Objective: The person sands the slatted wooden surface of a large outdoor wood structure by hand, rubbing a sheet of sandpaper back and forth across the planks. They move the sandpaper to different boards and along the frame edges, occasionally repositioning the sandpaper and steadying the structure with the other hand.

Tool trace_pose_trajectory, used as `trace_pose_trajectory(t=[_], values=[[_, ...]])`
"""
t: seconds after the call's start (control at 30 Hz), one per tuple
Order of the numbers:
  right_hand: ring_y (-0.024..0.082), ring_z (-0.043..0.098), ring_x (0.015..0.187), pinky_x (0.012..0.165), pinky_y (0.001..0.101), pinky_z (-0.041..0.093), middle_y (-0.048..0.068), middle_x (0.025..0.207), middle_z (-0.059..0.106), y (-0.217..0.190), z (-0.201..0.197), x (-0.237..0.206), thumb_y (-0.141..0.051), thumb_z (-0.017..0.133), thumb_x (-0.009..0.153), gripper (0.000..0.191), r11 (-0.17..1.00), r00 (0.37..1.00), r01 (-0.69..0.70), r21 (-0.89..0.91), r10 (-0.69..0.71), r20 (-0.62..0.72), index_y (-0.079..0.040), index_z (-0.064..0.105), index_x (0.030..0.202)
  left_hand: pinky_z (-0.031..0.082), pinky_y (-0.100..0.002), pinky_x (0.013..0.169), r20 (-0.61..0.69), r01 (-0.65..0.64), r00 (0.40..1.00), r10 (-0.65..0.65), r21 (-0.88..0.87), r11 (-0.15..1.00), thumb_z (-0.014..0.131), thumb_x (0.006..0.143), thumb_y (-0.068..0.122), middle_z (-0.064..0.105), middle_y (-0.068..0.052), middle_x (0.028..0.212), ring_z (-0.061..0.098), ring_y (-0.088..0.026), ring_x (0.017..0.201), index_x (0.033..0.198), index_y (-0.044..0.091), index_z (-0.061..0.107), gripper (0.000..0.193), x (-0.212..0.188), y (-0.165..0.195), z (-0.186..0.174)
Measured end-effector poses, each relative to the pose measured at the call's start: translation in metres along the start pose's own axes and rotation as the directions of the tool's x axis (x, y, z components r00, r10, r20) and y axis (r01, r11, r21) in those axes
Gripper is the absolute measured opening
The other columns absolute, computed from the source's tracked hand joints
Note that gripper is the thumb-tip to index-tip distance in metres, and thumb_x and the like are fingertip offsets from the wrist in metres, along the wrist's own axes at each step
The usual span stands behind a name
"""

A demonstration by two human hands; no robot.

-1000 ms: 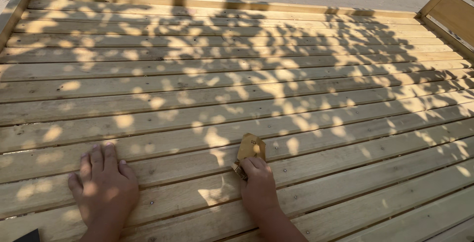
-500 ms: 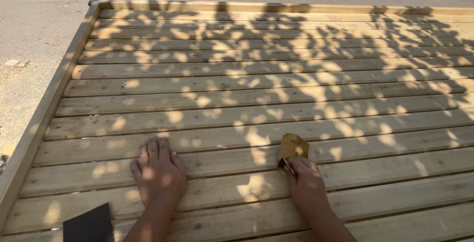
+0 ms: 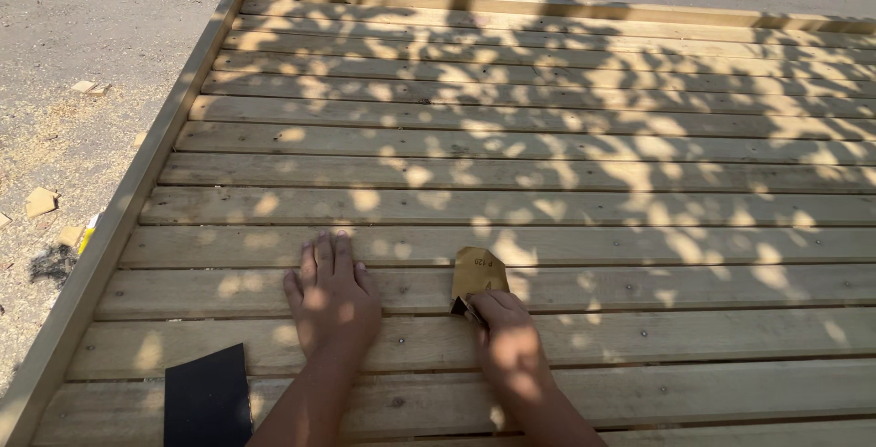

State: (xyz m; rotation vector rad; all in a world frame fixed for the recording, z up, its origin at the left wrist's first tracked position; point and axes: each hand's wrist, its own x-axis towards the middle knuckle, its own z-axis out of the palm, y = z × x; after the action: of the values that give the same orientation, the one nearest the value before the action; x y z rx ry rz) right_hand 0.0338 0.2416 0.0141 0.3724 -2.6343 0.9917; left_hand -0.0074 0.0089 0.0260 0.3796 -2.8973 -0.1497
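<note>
Now the right hand (image 3: 507, 342) grips folded sandpaper (image 3: 478, 275) at its fingertips; the left hand (image 3: 330, 299) lies flat, released.

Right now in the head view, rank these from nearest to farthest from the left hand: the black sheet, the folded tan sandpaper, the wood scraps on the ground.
1. Black sheet: on the deck boards, just below and left of the left hand.
2. Folded tan sandpaper: to the right, under the right hand; too close to the first to rank firmly.
3. Wood scraps: far left, off the deck.
</note>
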Motion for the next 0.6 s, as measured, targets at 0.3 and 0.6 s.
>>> trace_pose_trajectory(t=[0.3, 0.6], values=[[0.031, 0.067, 0.103, 0.092, 0.0428, 0.055, 0.01, 0.109, 0.072, 0.069, -0.093, -0.009, -0.017, 0.068, 0.095, 0.019, 0.851, 0.872, -0.489, -0.189, 0.475, -0.118, -0.004, 0.071, 0.109, 0.017, -0.051, 0.122, 0.105, 0.033, 0.994, -0.039, 0.062, 0.998, 0.029, 0.102, 0.039, 0.028, -0.003, 0.165, 0.022, -0.022, 0.152, 0.158, 0.019, 0.029, 0.06, 0.002, 0.004, -0.002], [0.034, 0.064, 0.109, 0.095, 0.0439, 0.052, 0.011, 0.108, 0.071, -0.055, 0.045, 0.016, 0.002, 0.073, 0.078, 0.027, 0.998, 0.993, 0.002, 0.07, -0.01, 0.117, -0.006, 0.07, 0.104, 0.017, -0.053, 0.12, 0.07, 0.022, 0.997, -0.021, -0.012, 1.0, 0.031, 0.101, 0.039, 0.028, -0.005, 0.165, 0.022, -0.024, 0.152, 0.159, 0.018, 0.03, 0.061, 0.002, -0.003, 0.01]])
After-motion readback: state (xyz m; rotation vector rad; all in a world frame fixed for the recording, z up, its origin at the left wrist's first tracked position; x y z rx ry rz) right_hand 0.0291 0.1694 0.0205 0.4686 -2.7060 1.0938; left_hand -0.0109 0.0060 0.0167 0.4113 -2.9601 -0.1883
